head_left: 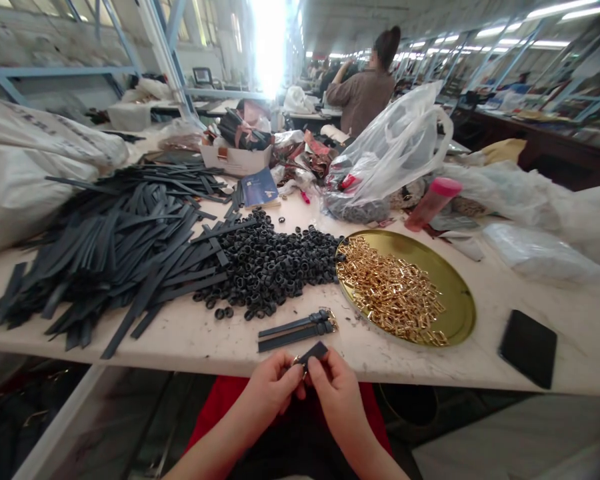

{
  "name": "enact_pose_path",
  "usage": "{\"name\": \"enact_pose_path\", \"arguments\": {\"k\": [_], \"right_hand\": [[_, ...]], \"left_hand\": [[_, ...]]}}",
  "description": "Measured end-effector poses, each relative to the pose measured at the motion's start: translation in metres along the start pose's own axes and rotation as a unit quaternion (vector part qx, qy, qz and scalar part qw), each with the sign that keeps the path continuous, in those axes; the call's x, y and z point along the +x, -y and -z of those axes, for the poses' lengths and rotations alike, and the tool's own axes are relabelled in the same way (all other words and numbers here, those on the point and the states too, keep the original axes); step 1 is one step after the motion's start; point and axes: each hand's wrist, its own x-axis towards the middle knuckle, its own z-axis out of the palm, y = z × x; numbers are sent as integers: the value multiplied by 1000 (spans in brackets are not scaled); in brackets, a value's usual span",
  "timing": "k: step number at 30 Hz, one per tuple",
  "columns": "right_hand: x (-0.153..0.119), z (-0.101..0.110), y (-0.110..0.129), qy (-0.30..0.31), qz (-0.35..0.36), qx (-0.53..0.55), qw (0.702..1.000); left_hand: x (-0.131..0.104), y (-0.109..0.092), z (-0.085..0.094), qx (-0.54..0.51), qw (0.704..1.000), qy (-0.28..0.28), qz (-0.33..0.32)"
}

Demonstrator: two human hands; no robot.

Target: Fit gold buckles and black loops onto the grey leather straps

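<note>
Both hands meet at the table's front edge. My left hand [277,378] pinches a gold buckle [297,361] at one end of a short dark strap [312,353]. Fingers of my right hand [333,379] are closed on the strap's other part, thumb on top. Just beyond them lie two finished-looking buckled straps [291,332], side by side. Behind these is a heap of small black loops [275,263]. A round gold tray [460,300] to the right carries a pile of gold buckles [393,287]. The undersides of my fingers are hidden.
A large pile of dark strips [110,247] covers the table's left. A black phone [529,348] lies at the right edge. Farther back are a blue booklet [259,187], a white box [235,160], a clear plastic bag [395,147] and a pink-lidded bottle [433,203]. A person [363,93] is behind.
</note>
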Motion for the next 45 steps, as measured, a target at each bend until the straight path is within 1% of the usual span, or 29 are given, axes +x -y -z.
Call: {"name": "enact_pose_path", "arguments": {"k": [2,3,6,9,11,12,14,15,16,17,18,19,20,21,22,23,24,26,28,30,33,37,38,39,40,41,42,44,45], "right_hand": [[-2,3,-2,-7,48,-90,995],[-3,6,-2,1,54,-111,992],[-2,12,-3,46,20,-92,994],[-2,15,-2,108,-51,-21,993],[-6,15,0,120,-60,-22,991],[-9,14,2,110,-37,-46,992],[-16,14,6,85,40,-117,989],[-17,15,10,90,71,-144,983],[-17,17,14,114,88,-160,977],[-13,20,19,157,89,-168,969],[-6,24,25,201,83,-174,961],[5,28,30,227,80,-186,953],[20,33,36,233,87,-215,944],[38,37,41,196,112,-262,938],[59,40,45,117,153,-327,925],[80,42,49,57,188,-419,887],[100,43,51,21,206,-504,838],[134,42,51,5,211,-559,802],[156,40,48,9,201,-577,792],[166,38,44,10,191,-587,787],[166,40,42,15,180,-579,795],[149,42,49,31,176,-531,829],[142,41,51,42,172,-507,843],[133,40,52,63,159,-462,870],[122,38,53,89,135,-391,906],[111,35,53,115,103,-299,942],[100,32,52,133,70,-200,968],[80,27,48,130,27,-43,990],[72,25,45,112,24,-11,993]], "left_hand": [[-2,4,0,42,998,-25,-30],[-3,5,0,70,996,-41,-47],[-9,4,1,128,987,-61,-70],[-15,2,3,111,993,-10,-39],[-17,2,5,87,996,25,-22],[-18,3,7,77,996,34,-19],[-17,7,9,56,998,34,-24],[-16,8,11,45,998,28,-30],[-15,8,12,34,999,19,-36],[-14,7,13,27,999,11,-44],[-14,5,15,29,998,3,-54],[-13,3,16,39,997,-1,-65],[-12,-1,18,57,995,-1,-75],[-10,-4,19,78,994,2,-82],[-8,-7,20,95,992,3,-83],[-5,-10,21,105,991,0,-79],[-2,-11,22,105,992,-8,-70],[7,-12,24,81,995,-28,-48],[14,-11,25,56,997,-39,-30],[20,-9,27,44,998,-40,-17],[26,-9,29,54,997,-52,-17],[35,-20,29,63,993,-82,-49],[36,-24,28,60,993,-89,-57],[37,-28,26,56,992,-97,-65],[38,-31,23,55,991,-103,-70],[37,-33,20,57,990,-108,-76],[36,-35,17,63,988,-111,-83],[31,-35,11,86,985,-113,-96],[28,-34,9,97,984,-112,-103]]}}
